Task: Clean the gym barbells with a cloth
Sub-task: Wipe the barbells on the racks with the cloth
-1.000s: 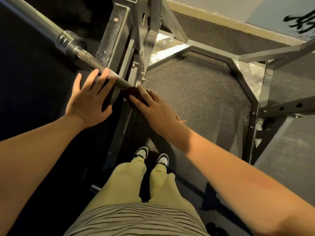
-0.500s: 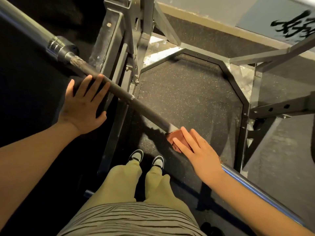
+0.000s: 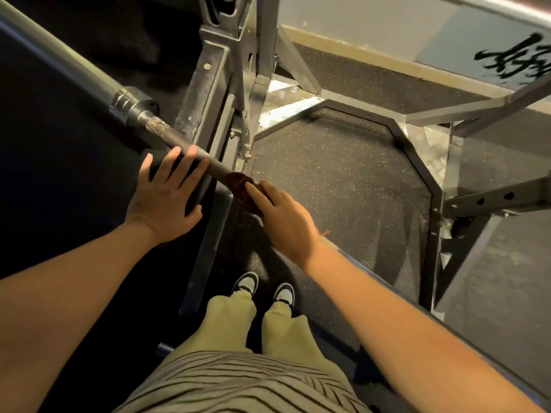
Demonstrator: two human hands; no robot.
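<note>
We are judging the task as mid-wipe, not finished. The right hand [image 3: 283, 222] is pressing the brown cloth [image 3: 240, 189] onto the barbell [image 3: 173, 141] shaft, with the fingers lying straight over it and the thumb hidden. The left hand [image 3: 167, 198] is resting flat on the shaft with its fingers spread, gripping nothing. The cloth is sitting under the right fingertips, just beside the left fingertips but apart from them. The bar is running from far beyond the left hand, under both hands and on beneath the right forearm. Whitish scuffing is showing near the collar [image 3: 131, 105] past the left hand, so we are guessing that stretch needs wiping. We cannot tell which parts are already clean.
</note>
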